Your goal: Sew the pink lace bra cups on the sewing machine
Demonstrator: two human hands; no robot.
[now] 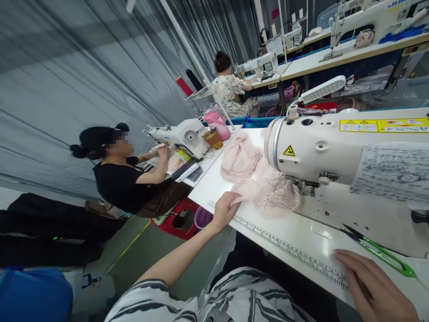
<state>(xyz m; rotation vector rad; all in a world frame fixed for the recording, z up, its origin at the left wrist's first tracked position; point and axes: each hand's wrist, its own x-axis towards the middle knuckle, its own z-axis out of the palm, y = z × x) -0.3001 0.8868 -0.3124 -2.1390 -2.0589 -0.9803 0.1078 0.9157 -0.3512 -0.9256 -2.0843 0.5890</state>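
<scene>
My left hand [225,211] is at the table's front edge, its thumb and fingers closed on the near-left edge of a pale pink fabric piece [264,192]. This fabric lies gathered and wrinkled beside the needle area of a white sewing machine [308,152]. A second pale pink bundle [239,158] rests just behind it. At the lower right, my right hand [378,286] hovers over or touches the tabletop near the printed ruler [288,246], fingers stretched out and holding nothing that shows. Beyond it lie scissors with green handles [385,255].
A co-worker in black [124,174] sits at another sewing machine [184,136] on the left; another person [231,87] works farther back. A pink container [217,125] and brown cup [213,138] stand near the table's far-left edge. A red stool [177,221] and purple basket [203,218] are below.
</scene>
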